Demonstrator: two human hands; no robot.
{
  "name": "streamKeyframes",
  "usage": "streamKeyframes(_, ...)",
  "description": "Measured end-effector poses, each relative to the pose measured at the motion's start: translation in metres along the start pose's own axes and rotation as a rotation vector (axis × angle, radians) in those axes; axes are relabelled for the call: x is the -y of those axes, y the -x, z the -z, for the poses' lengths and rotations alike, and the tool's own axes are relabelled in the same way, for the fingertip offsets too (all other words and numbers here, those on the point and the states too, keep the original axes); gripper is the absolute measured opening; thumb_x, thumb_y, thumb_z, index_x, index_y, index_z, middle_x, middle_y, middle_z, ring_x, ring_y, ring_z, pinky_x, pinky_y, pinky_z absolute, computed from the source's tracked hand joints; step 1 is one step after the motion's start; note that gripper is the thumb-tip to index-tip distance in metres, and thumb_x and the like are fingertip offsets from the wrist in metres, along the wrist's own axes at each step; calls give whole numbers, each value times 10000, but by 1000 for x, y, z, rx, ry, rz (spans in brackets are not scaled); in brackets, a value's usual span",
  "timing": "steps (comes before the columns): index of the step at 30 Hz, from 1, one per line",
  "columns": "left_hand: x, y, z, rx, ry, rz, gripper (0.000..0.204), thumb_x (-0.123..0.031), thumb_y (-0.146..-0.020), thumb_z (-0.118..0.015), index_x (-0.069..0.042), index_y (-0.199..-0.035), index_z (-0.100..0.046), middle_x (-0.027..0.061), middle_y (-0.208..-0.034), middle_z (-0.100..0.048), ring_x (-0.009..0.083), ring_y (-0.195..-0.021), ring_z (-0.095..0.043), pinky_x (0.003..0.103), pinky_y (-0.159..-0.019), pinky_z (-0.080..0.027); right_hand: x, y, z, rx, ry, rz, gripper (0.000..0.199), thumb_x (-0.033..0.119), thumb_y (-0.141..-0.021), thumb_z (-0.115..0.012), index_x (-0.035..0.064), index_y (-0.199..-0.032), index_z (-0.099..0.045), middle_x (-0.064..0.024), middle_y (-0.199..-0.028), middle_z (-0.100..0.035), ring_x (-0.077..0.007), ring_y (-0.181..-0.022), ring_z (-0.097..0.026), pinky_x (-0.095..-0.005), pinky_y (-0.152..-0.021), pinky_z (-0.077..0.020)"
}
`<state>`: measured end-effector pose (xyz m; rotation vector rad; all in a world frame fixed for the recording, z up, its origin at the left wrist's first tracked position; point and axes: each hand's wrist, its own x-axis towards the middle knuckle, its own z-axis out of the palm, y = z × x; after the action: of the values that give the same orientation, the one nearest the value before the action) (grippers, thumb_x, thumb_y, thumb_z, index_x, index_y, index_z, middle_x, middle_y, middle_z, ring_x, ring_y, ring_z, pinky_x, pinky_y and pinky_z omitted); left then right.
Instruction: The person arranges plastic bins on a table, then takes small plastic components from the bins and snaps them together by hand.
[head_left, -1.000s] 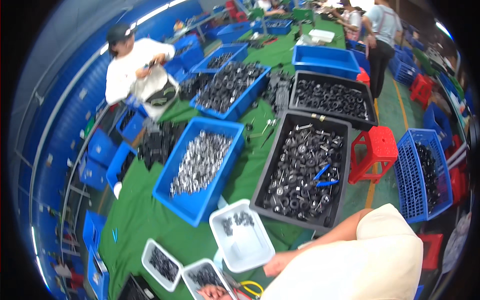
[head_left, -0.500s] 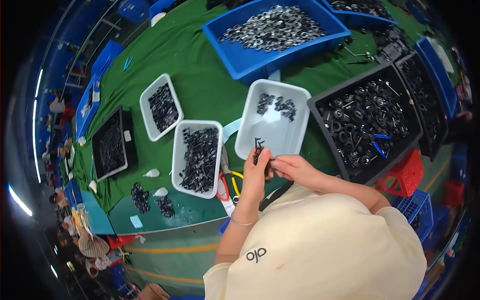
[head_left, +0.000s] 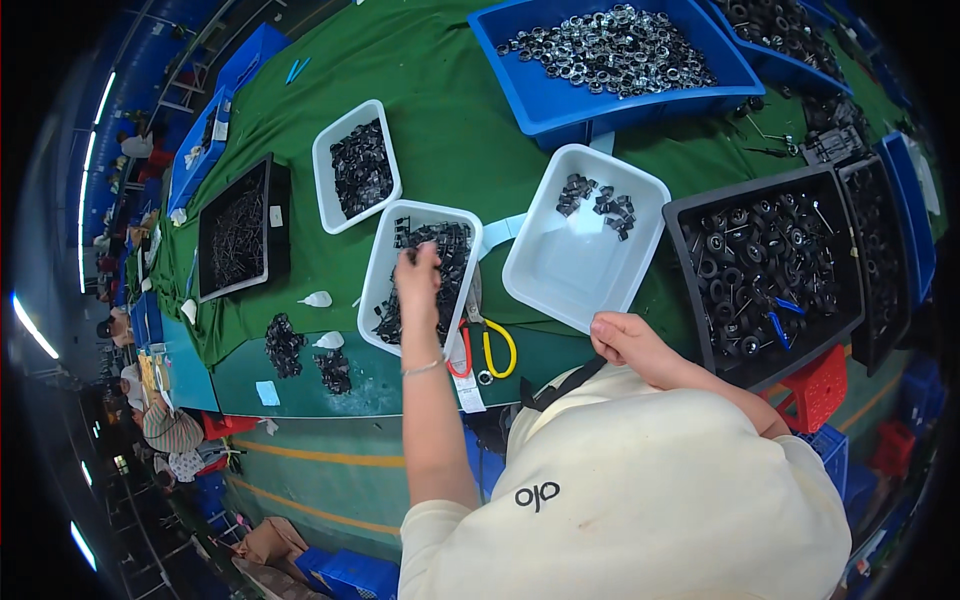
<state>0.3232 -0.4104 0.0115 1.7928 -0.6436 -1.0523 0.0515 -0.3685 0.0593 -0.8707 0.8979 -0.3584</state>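
Observation:
My left hand (head_left: 418,275) reaches into a white rectangular tray (head_left: 386,262) full of small black parts, fingers pinched down among them. My right hand (head_left: 622,338) rests closed near the front edge of the green table, just below a larger white tray (head_left: 560,275) that holds a few black parts at its far end. Whether the right hand holds a part is hidden by the fingers. Scissors with red and yellow handles (head_left: 484,345) lie between the two hands.
Another white tray of black parts (head_left: 327,190) stands at the far left, beside a black tray of thin pins (head_left: 272,215). A blue bin of silvery rings (head_left: 545,105) sits at the back. Black bins of round black parts (head_left: 690,270) are on the right. Small heaps of black parts (head_left: 285,340) lie near the edge.
My left hand has left the right hand and moved left into the tray of black parts. The right hand dropped back toward the table's front edge.

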Motion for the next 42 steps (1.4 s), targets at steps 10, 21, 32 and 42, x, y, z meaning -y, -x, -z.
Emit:
streamKeyframes(10, 21, -28, -39, -153, -1201, -200, 205, -188, -627, -559, -58, -771, -495, 121, -748, -553, 255, -725, -538, 346, -604, -433, -5, 3, 15, -82, 35, -6, 275, 230, -802, -355, 63, -587, -394, 33, -503, -300, -48, -463, -252, -184, -421, -220)
streamKeyframes(21, 35, -29, 16, -117, -145, -76, 144, -169, -685, -539, -40, -737, -499, 18, -620, -503, 125, -474, -441, 233, -404, -350, -9, 0, 16, -112, 10, 10, 269, 221, -799, -355, 59, -589, -396, 30, -489, -302, -48, -447, -256, -186, -406, -220)
streamKeyframes(32, -7, 36, 23, 217, 149, 58, 94, -145, -766, -425, -57, -775, -394, 51, -634, -515, 47, -389, -336, 169, -315, -236, -11, 1, 3, -76, 9, -7, 218, 219, -799, -359, 57, -685, -449, 31, -532, -344, -45, -457, -284, -164, -416, -244)
streamKeyframes(42, 0, 138, -73, 630, -200, -111, 172, -149, -721, -505, -27, -814, -427, 14, -628, -483, 58, -475, -396, 183, -412, -321, -26, -6, 4, 6, -14, 101, 246, 280, -784, -412, 67, -903, -442, 25, -649, -451, -45, -516, -378, -177, -436, -310)
